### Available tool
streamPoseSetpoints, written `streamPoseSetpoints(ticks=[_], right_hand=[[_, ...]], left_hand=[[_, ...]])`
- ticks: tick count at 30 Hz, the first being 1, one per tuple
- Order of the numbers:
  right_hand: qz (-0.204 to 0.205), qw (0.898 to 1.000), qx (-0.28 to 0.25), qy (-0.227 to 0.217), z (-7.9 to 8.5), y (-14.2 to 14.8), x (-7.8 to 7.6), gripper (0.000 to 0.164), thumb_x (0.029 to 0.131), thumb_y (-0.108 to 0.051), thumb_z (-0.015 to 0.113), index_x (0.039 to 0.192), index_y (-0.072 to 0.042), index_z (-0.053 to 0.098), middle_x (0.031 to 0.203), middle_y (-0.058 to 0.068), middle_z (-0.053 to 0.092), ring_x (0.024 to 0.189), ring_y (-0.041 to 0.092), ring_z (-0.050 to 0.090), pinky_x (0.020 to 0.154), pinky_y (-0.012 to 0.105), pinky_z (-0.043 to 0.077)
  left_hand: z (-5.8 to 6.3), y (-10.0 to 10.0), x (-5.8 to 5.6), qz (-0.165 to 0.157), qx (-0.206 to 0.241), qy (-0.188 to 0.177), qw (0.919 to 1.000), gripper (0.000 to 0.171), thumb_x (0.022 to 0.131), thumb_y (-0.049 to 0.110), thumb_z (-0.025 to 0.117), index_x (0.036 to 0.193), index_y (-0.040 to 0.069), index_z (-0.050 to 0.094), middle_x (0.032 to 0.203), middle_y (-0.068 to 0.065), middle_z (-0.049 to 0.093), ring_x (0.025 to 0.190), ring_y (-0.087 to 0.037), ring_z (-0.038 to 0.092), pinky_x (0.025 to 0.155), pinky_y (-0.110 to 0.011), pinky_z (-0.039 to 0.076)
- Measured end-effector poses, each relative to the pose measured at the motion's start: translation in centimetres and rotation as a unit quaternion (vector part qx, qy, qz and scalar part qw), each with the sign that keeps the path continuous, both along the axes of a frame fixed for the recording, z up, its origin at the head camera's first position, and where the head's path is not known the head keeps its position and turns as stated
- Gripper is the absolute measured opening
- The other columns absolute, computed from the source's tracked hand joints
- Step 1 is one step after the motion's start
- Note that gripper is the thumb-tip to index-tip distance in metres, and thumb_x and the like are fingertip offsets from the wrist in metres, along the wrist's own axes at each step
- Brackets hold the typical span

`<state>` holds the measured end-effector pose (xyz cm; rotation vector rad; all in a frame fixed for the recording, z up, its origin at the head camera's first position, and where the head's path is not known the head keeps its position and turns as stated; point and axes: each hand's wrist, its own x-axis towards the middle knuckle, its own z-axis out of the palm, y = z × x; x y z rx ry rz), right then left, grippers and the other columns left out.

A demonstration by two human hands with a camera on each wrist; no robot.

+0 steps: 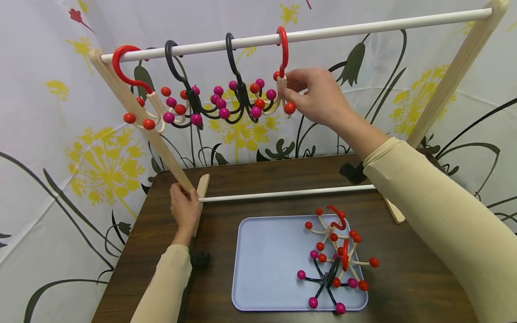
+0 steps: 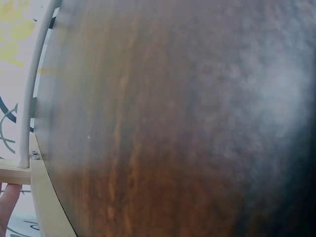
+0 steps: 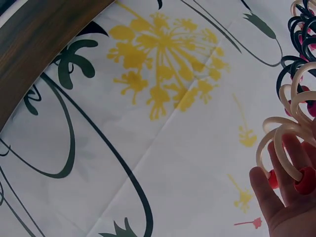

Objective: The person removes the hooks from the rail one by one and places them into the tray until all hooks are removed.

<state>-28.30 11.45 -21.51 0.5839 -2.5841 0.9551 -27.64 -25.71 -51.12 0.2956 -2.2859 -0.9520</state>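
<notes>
Currently, the right hand is pinching the red-hooked hanger on the upper rod; the left hand is gripping the wooden post; bracing firmly should be limiting sway.

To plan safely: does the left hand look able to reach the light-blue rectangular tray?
Probably yes, if the left hand releases the pale wooden post; the tray lies near, only a low wooden foot between.

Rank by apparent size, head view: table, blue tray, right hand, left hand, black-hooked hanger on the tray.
1. table
2. blue tray
3. right hand and black-hooked hanger: similar spans, so unranked; their nearness to the camera may differ
4. left hand
</notes>
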Motion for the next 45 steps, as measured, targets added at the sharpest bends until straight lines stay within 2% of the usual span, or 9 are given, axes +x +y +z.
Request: streamPoseSetpoints(ticks=[10,16,21,29,33,37,41,45], right_hand=[[-0.005,1.0,-0.012,0.012,0.3,0.4,0.3,0.026,0.093,-0.025,0.061,0.115,-0.011,0.068,0.1,0.003,0.072,0.092,0.013,0.064,0.087,0.033,0.042],[-0.035,0.999,-0.024,0.021,1.1,0.7,0.9,0.03,0.095,-0.029,0.058,0.117,-0.012,0.068,0.1,0.002,0.071,0.088,0.009,0.061,0.083,0.029,0.04],[-0.062,0.997,-0.046,0.023,1.9,1.1,1.7,0.034,0.095,-0.035,0.055,0.119,-0.013,0.067,0.101,0.002,0.071,0.086,0.009,0.06,0.079,0.025,0.04],[-0.077,0.994,-0.08,0.014,2.2,3.3,3.8,0.034,0.094,-0.033,0.058,0.119,-0.012,0.066,0.105,0.005,0.07,0.087,0.009,0.061,0.079,0.023,0.041],[-0.077,0.993,-0.083,0.014,1.7,4.8,4.9,0.034,0.092,-0.033,0.06,0.115,-0.008,0.068,0.102,0.01,0.07,0.081,0.012,0.061,0.073,0.024,0.04],[-0.07,0.995,-0.065,0.004,0.5,5.9,5.8,0.033,0.091,-0.031,0.061,0.112,-0.006,0.068,0.099,0.011,0.07,0.081,0.015,0.063,0.07,0.024,0.041],[-0.06,0.997,-0.04,-0.011,-1.4,6.3,6.4,0.028,0.09,-0.026,0.062,0.108,-0.005,0.066,0.1,0.011,0.071,0.084,0.021,0.068,0.068,0.021,0.045],[-0.035,0.998,-0.008,-0.049,-3.6,6.2,6.9,0.02,0.087,-0.021,0.064,0.101,-0.007,0.068,0.094,0.01,0.072,0.083,0.023,0.069,0.069,0.028,0.048]], left_hand=[[-0.1,0.1,-0.1,0.001,0.004,-0.001,1.0,0.03,0.091,0.017,0.059,0.115,0.004,0.046,0.104,-0.019,0.049,0.085,-0.036,0.052,0.07,-0.053,0.038],[-0.3,0.2,-0.1,0.01,0.011,-0.002,0.9999,0.03,0.091,0.017,0.059,0.116,0.005,0.046,0.104,-0.017,0.048,0.084,-0.036,0.052,0.069,-0.053,0.038],[-0.4,0.1,0.0,0.013,0.018,-0.005,0.9997,0.031,0.091,0.016,0.059,0.117,0.004,0.046,0.104,-0.017,0.048,0.084,-0.037,0.052,0.07,-0.052,0.039],[-0.4,-0.1,0.1,0.002,0.023,0.0,0.9997,0.032,0.091,0.016,0.06,0.116,0.004,0.045,0.105,-0.018,0.048,0.085,-0.038,0.052,0.072,-0.053,0.039],[-0.4,-0.4,0.0,-0.005,0.022,-0.008,0.9997,0.032,0.091,0.017,0.06,0.116,0.005,0.045,0.105,-0.018,0.048,0.087,-0.037,0.052,0.072,-0.053,0.039],[-0.4,-0.5,-0.1,-0.001,0.018,-0.021,0.9996,0.032,0.091,0.018,0.059,0.116,0.006,0.044,0.105,-0.016,0.048,0.085,-0.036,0.053,0.07,-0.053,0.038],[-0.3,-0.5,0.0,-0.005,0.017,-0.03,0.9994,0.032,0.092,0.019,0.058,0.118,0.006,0.043,0.105,-0.016,0.047,0.084,-0.034,0.052,0.068,-0.05,0.038],[-0.2,-0.5,0.1,-0.016,0.017,-0.025,0.9994,0.031,0.093,0.016,0.057,0.118,0.005,0.043,0.104,-0.016,0.047,0.084,-0.033,0.05,0.068,-0.047,0.036]])
